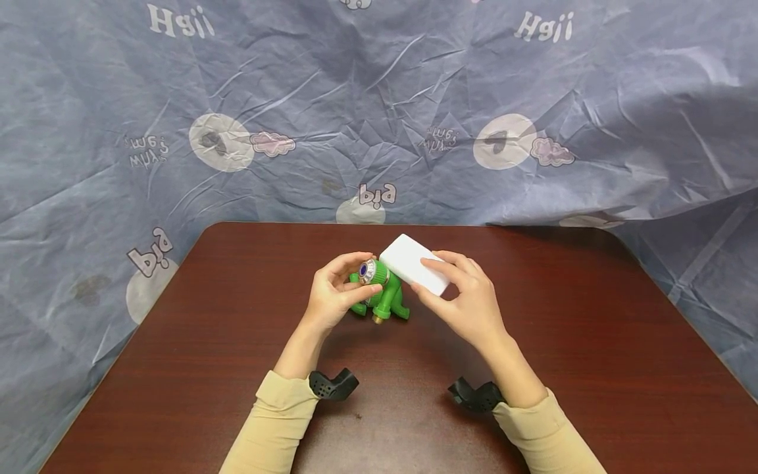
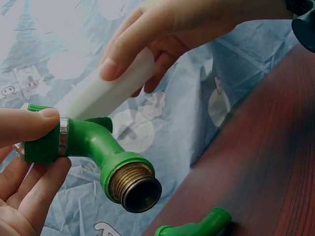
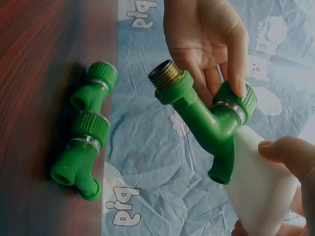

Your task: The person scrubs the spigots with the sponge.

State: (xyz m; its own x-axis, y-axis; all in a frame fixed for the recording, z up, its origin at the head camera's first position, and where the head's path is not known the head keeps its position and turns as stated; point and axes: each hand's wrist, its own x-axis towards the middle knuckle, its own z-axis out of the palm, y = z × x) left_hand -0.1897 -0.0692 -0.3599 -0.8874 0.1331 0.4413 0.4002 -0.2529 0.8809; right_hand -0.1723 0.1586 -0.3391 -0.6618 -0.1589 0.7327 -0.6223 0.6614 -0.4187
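My left hand (image 1: 327, 294) grips a green plastic tap (image 3: 202, 120) by its ribbed knob, thumb on one side and fingers on the other. The tap has a silver ring below the knob, a brass threaded end (image 2: 138, 189) and a short curved spout. In my right hand (image 1: 472, 297) is a white rectangular sponge block (image 1: 408, 260), pinched between thumb and fingers. One end of the block meets the tap beside the knob. Both are held up over the table. In the head view the left fingers partly cover the knob.
Two more green taps lie close together on the table in the right wrist view, a nearer one (image 3: 88, 152) and another one (image 3: 96, 88). The brown wooden table (image 1: 237, 395) ends at a blue-grey printed cloth (image 1: 331, 99). Black wrist cameras (image 1: 334, 384) sit on both forearms.
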